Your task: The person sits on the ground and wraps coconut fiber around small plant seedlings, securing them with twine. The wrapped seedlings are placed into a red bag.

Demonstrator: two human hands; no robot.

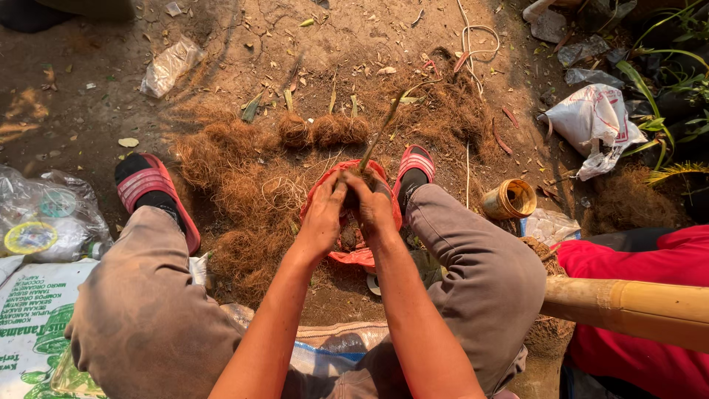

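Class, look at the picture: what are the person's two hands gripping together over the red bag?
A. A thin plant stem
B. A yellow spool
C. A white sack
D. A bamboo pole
A: both the left hand and right hand close around the base of a thin plant stem above the red bag.

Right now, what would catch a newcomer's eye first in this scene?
Two bare arms meet in the middle, the left hand and right hand wrapped together around the base of a thin plant cutting over a red plastic bag. Heaps of brown coconut fibre spread on the dirt ahead, between feet in red slide sandals.
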